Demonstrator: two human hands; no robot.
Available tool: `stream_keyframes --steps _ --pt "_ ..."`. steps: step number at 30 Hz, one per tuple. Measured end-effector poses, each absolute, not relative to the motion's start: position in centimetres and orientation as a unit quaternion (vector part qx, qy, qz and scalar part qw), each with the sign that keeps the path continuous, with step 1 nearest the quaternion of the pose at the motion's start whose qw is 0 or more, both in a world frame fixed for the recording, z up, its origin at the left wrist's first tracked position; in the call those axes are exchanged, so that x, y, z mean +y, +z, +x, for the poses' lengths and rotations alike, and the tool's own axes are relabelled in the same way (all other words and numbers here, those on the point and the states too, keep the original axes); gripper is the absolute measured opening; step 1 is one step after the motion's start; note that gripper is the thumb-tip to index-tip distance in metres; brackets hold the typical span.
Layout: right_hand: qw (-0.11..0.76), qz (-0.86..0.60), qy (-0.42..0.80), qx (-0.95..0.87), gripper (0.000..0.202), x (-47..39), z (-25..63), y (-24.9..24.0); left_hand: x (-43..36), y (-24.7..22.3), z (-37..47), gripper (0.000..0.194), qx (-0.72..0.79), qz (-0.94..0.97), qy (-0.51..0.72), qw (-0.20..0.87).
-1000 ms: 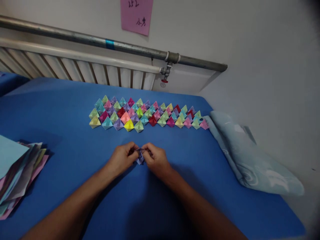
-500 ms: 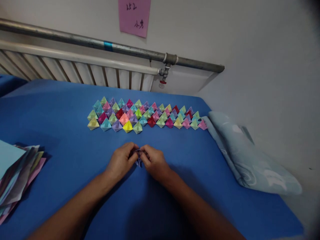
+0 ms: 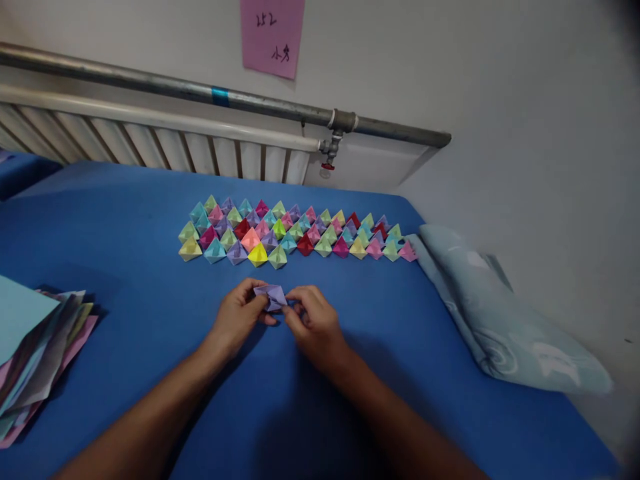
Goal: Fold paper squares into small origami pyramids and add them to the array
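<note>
Between my hands, above the blue table (image 3: 210, 427), is a small purple folded paper boat (image 3: 273, 296). My left hand (image 3: 240, 316) pinches it from the left, thumb on its face and fingers behind it. On the other side my right hand (image 3: 315, 321) is closed at the boat's right corner, with thumb and forefinger touching its edge. Beyond the hands, rows of finished paper boats (image 3: 258, 254) in many colours stand close together on the table.
A loose stack of coloured paper sheets (image 3: 30, 327) lies at the left. On the right is a folded pale-green blanket (image 3: 500, 313). Along the wall behind run a radiator (image 3: 150, 143) and a metal pipe (image 3: 280, 108), below a pink note (image 3: 273, 33).
The purple paper, narrow and mostly hidden between my fingers before, is now opened and turned so its wide face shows. My right hand has shifted slightly to the right.
</note>
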State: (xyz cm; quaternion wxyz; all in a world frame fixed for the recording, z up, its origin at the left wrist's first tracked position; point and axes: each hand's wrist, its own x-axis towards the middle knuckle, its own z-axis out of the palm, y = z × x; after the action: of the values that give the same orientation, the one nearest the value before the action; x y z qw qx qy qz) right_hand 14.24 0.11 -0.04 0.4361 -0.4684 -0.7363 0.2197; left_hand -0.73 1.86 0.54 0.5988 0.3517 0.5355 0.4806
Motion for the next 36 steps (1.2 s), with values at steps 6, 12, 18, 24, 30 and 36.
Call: stream_keyframes --steps 6,12,18,24,30,36 --pt "0.438 -0.481 0.284 -0.705 0.012 1.0 14.9 0.0 1.7 0.8 -1.1 0.027 0.546 0.368 0.450 0.603" --pt "0.398 -0.465 0.357 -0.705 0.008 1.5 15.7 0.5 2.3 1.7 -2.6 0.023 0.547 0.473 0.451 0.523" --pt "0.372 -0.434 0.482 -0.664 0.006 1.4 15.7 0.6 2.1 1.3 -2.8 0.021 0.487 0.520 0.354 0.606" --pt "0.371 -0.425 0.540 -0.625 0.007 1.7 15.7 0.2 1.9 1.2 -2.9 0.018 0.479 0.596 0.321 0.558" --pt "0.399 -0.502 0.484 -0.596 0.027 1.4 15.0 -0.1 1.5 0.4 -2.0 0.021 0.561 0.629 0.372 0.389" --pt "0.361 -0.530 0.424 -0.639 0.010 1.2 14.6 -0.6 1.2 -0.1 -1.6 0.022 0.578 0.628 0.334 0.399"
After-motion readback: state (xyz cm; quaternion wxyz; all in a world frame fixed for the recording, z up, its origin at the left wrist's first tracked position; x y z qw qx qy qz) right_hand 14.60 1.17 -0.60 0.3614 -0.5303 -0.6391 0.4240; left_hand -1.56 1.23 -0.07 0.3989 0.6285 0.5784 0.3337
